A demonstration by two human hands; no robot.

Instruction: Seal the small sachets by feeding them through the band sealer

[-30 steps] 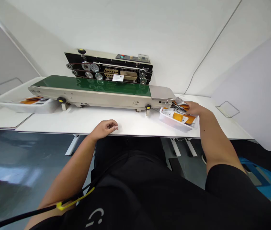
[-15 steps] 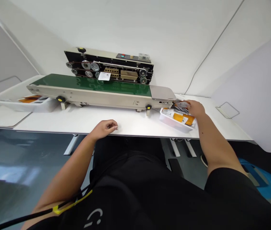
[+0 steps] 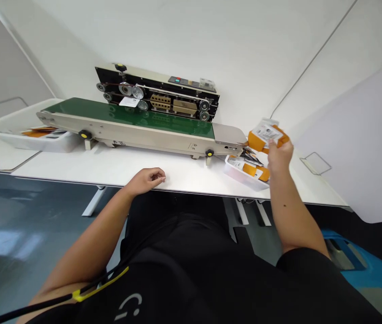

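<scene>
Now look, an orange packet with a white label [image 3: 267, 135] held high, pinched in the closed fingers of the right hand [image 3: 280, 157] above a white plastic tray [image 3: 241, 173], while the empty left hand [image 3: 146, 180] rests loosely curled on the white table [image 3: 76, 166] before a green-belted band sealer [image 3: 143, 139].

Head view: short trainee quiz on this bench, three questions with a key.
1. True or false: the left hand rests empty on the white table.
2. Multiple choice: what does the right hand hold up?
A. A steel roller
B. An orange packet
C. Nothing
3. Short answer: which hand is nearer the white plastic tray of packets at the conveyor's end?

Key: 1. True; 2. B; 3. Right hand.
</scene>
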